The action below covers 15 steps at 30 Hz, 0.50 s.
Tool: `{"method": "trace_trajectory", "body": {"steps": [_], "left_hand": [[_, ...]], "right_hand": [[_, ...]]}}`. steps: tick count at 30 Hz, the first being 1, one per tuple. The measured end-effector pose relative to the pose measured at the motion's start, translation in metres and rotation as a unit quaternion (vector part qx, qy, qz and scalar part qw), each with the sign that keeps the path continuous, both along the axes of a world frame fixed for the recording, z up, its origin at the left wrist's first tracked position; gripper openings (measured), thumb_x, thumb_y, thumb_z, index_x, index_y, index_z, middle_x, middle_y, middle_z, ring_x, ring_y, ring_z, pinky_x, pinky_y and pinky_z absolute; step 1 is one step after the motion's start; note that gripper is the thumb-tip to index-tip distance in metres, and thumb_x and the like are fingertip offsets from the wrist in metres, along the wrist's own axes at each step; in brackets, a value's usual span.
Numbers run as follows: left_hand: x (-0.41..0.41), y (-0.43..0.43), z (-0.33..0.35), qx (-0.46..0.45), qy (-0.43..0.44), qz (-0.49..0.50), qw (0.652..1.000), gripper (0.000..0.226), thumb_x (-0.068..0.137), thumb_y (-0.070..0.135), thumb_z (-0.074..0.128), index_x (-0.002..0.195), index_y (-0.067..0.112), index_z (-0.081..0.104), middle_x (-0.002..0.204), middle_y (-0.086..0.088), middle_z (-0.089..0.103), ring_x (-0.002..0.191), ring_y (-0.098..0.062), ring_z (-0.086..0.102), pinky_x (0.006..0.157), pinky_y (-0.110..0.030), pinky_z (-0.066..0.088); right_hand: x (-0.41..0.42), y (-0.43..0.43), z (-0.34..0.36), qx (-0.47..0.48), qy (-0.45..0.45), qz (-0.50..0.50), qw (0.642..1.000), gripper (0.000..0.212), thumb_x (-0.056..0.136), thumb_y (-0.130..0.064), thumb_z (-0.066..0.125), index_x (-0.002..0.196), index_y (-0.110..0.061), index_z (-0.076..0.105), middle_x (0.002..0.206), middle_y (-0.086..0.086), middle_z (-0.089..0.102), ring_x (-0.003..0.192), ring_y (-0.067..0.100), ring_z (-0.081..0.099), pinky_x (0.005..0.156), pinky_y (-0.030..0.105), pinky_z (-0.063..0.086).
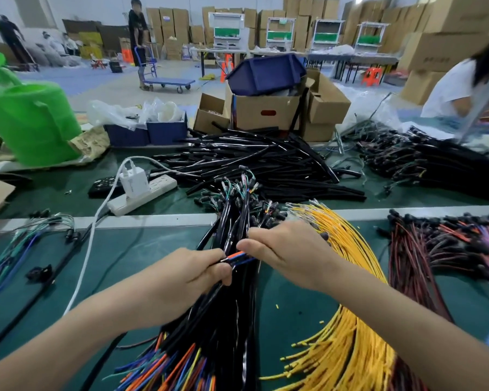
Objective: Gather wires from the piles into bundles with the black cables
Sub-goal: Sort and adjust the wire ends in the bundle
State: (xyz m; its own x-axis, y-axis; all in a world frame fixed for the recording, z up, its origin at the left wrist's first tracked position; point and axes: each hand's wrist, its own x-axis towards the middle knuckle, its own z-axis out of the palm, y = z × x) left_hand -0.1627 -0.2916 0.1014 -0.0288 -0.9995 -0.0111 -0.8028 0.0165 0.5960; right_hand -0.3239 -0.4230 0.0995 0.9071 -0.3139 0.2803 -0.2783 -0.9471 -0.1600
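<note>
Down on the green table (141,258) right in front of me, my left hand (192,275) is curled round part of the black cables (226,320), and my right hand (285,249) pinches a few orange and blue wires (239,256) against them. So one bundle's only getting started. Loads left, I reckon: the yellow wires (347,334) just beside my right arm and the red wires (424,258) further right look barely dented. That loose bunch (31,238) far left might be a finished one, can't tell.
</note>
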Motion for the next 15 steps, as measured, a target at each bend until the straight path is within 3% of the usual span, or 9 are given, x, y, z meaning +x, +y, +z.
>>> {"method": "trace_trajectory", "body": {"steps": [2, 4, 7, 10, 12, 15], "left_hand": [[-0.002, 0.001, -0.002, 0.003, 0.009, 0.000, 1.000, 0.033, 0.088, 0.050, 0.030, 0.078, 0.034, 0.057, 0.057, 0.017, 0.050, 0.056, -0.001, 0.045, 0.054, -0.013, 0.031], [-0.001, 0.001, -0.005, 0.006, 0.028, 0.009, 1.000, 0.033, 0.096, 0.040, 0.034, 0.080, 0.030, 0.061, 0.055, 0.017, 0.049, 0.053, -0.003, 0.043, 0.052, -0.014, 0.030], [-0.003, -0.001, -0.010, 0.012, 0.026, 0.027, 0.999, 0.031, 0.099, 0.033, 0.039, 0.079, 0.028, 0.062, 0.050, 0.014, 0.046, 0.049, -0.004, 0.041, 0.051, -0.016, 0.029], [-0.007, -0.004, -0.017, 0.006, 0.011, 0.033, 0.999, 0.031, 0.100, 0.033, 0.038, 0.079, 0.028, 0.061, 0.050, 0.018, 0.048, 0.051, -0.001, 0.044, 0.052, -0.016, 0.030], [-0.008, -0.005, -0.019, 0.019, 0.043, 0.033, 0.998, 0.032, 0.100, 0.032, 0.038, 0.079, 0.027, 0.062, 0.048, 0.013, 0.046, 0.048, -0.002, 0.042, 0.050, -0.015, 0.029], [-0.009, -0.005, -0.019, 0.058, 0.157, 0.021, 0.986, 0.034, 0.100, 0.032, 0.039, 0.079, 0.022, 0.064, 0.043, 0.006, 0.041, 0.041, -0.004, 0.036, 0.044, -0.011, 0.027]], "right_hand": [[-0.003, 0.002, 0.003, 0.048, -0.011, 0.034, 0.998, 0.038, 0.090, -0.057, 0.045, 0.090, -0.022, 0.058, 0.064, -0.009, 0.053, 0.059, 0.015, 0.047, 0.060, 0.038, 0.044], [-0.007, 0.004, 0.002, 0.078, -0.029, 0.049, 0.995, 0.027, 0.089, -0.045, 0.058, 0.102, -0.023, 0.065, 0.078, -0.010, 0.063, 0.070, 0.013, 0.057, 0.065, 0.038, 0.048], [-0.008, 0.005, 0.000, 0.088, -0.044, 0.031, 0.995, 0.022, 0.090, -0.040, 0.059, 0.102, -0.025, 0.070, 0.088, -0.008, 0.068, 0.083, 0.014, 0.063, 0.068, 0.039, 0.050], [-0.009, 0.004, -0.002, 0.067, -0.061, 0.021, 0.996, 0.023, 0.091, -0.038, 0.059, 0.103, -0.025, 0.073, 0.084, -0.005, 0.068, 0.080, 0.015, 0.063, 0.065, 0.036, 0.049], [-0.010, 0.005, -0.003, 0.080, -0.060, 0.043, 0.994, 0.022, 0.092, -0.033, 0.059, 0.103, -0.022, 0.074, 0.082, -0.002, 0.069, 0.075, 0.014, 0.062, 0.064, 0.031, 0.049], [-0.010, 0.009, -0.002, 0.121, -0.056, 0.063, 0.989, 0.019, 0.092, -0.027, 0.062, 0.102, -0.017, 0.075, 0.083, -0.001, 0.071, 0.075, 0.011, 0.062, 0.068, 0.023, 0.047]]}}
